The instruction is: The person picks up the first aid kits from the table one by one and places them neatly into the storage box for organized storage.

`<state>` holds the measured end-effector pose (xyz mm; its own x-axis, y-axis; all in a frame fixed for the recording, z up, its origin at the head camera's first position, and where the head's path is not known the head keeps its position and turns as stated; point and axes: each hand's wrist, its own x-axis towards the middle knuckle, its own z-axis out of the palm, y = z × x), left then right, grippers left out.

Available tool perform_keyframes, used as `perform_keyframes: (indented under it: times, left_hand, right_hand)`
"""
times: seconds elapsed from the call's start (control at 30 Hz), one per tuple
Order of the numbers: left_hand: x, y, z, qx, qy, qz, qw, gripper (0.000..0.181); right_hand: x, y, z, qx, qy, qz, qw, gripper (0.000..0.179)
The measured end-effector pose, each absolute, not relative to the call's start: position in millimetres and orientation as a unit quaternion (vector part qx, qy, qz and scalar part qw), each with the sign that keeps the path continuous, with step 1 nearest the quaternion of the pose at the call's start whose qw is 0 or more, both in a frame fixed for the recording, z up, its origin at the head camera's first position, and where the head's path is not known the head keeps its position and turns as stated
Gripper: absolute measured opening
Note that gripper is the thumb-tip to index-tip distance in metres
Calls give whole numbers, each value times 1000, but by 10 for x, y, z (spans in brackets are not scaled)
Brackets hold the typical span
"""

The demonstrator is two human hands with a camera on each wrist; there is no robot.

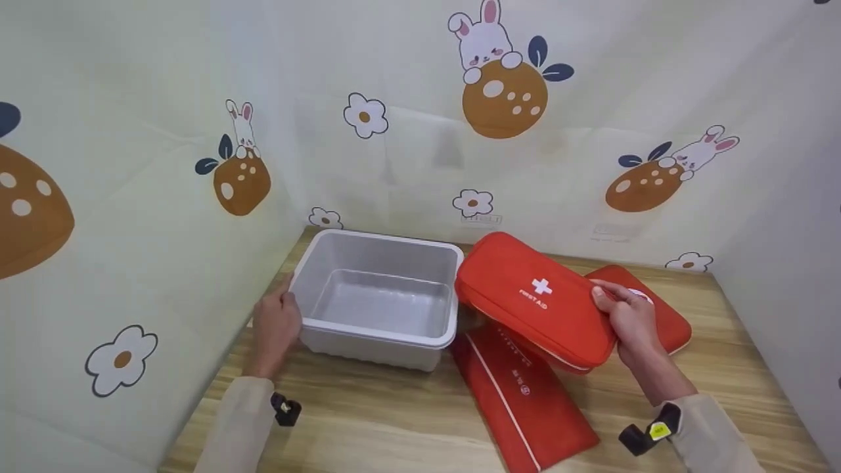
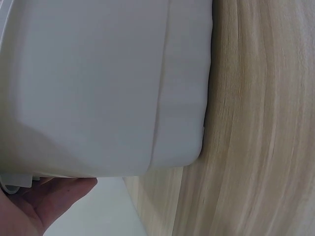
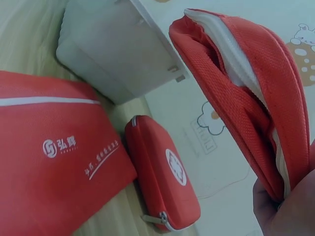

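Note:
My right hand (image 1: 634,322) pinches the right end of a red zippered first-aid pouch (image 1: 519,289) marked with a white cross. The pouch is held up off the table, tilted, its far-left corner right by the bin's right rim. Seen from the right wrist, the pouch's white zipper edge (image 3: 241,64) faces the camera. At the left, my left hand (image 1: 276,322) grips the side of a grey plastic bin (image 1: 374,333), thumb at the rim. Its fingers (image 2: 64,199) show under the rim in the left wrist view. Nothing lies inside the bin.
A flat red pouch (image 1: 525,401) with a white stripe lies on the wood-grain table (image 1: 368,420), partly under the held pouch. Behind my right hand lies a red case (image 1: 673,322) with a white round emblem. Walls of printed cloth (image 1: 407,164) close off the back and sides.

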<state>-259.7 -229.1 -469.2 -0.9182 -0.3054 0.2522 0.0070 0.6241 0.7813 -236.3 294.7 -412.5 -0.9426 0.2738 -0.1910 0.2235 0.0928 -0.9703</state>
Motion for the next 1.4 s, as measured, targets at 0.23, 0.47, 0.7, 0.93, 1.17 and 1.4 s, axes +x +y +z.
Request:
perform_keyframes:
  times: [0.23,0.47,0.7,0.93,1.17,1.4]
  left_hand:
    - [-2597,-2304,-4669,93,-878,-445,146,47]
    - [-2584,-2312,-4680,101,-880,-442,139,48]
    - [-2589,-2316,-4681,98,-879,-443,144,49]
    - [-2575,-2306,-4719,83,-882,-423,189,47]
    - [-2576,-2313,-4740,84,-880,-426,193,46]
    - [-2591,-2296,-4732,80,-881,-424,192,46]
  right_hand:
    - [-2430,2771,-4069,-152,-751,642,4,50]
    - [-2500,2609,-4042,-146,-751,644,-7,48]
    - [-2594,2461,-4000,-120,-739,663,-20,48]
    - [-2655,2297,-3961,-108,-725,679,-40,50]
    - [-2706,2163,-3938,-106,-714,689,-64,52]
    - [-2741,2038,-3937,-118,-699,699,-96,55]
